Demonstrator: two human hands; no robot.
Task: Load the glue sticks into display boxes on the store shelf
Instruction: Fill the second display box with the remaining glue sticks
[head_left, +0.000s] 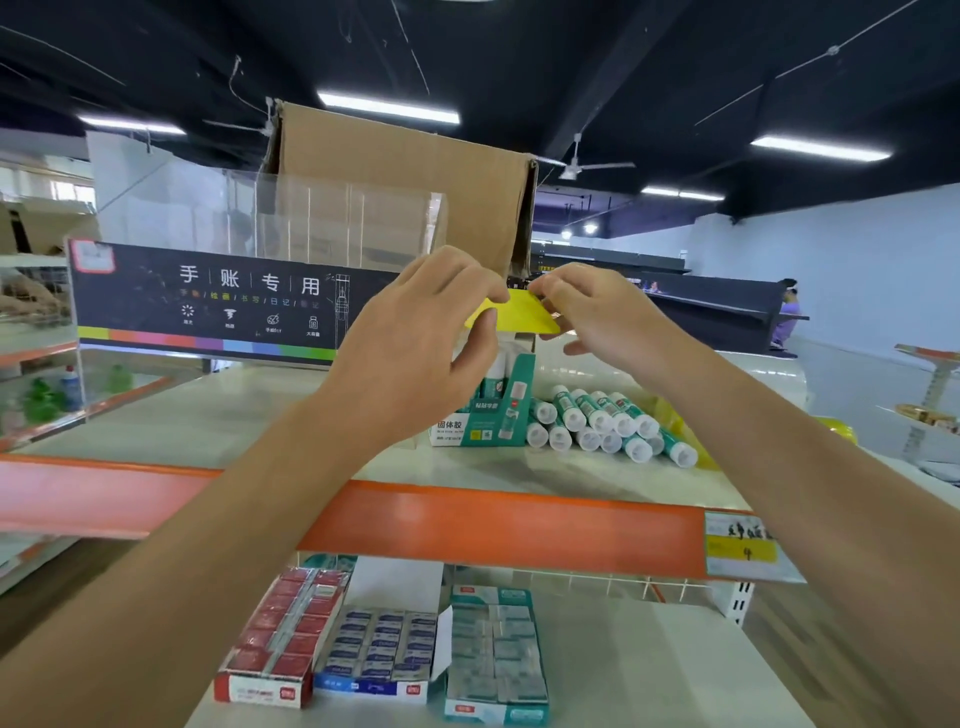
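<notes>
A teal and white display box stands on the top shelf, with glue sticks upright inside it. Its yellow flap sticks up above the box. My left hand pinches the flap's left end and my right hand pinches its right end. To the right of the box, several white and teal glue sticks lie in a loose pile on the shelf.
A brown cardboard carton stands behind the box, with a clear acrylic display case to its left. On the lower shelf sit red, blue and teal boxes of erasers. The orange shelf edge runs between.
</notes>
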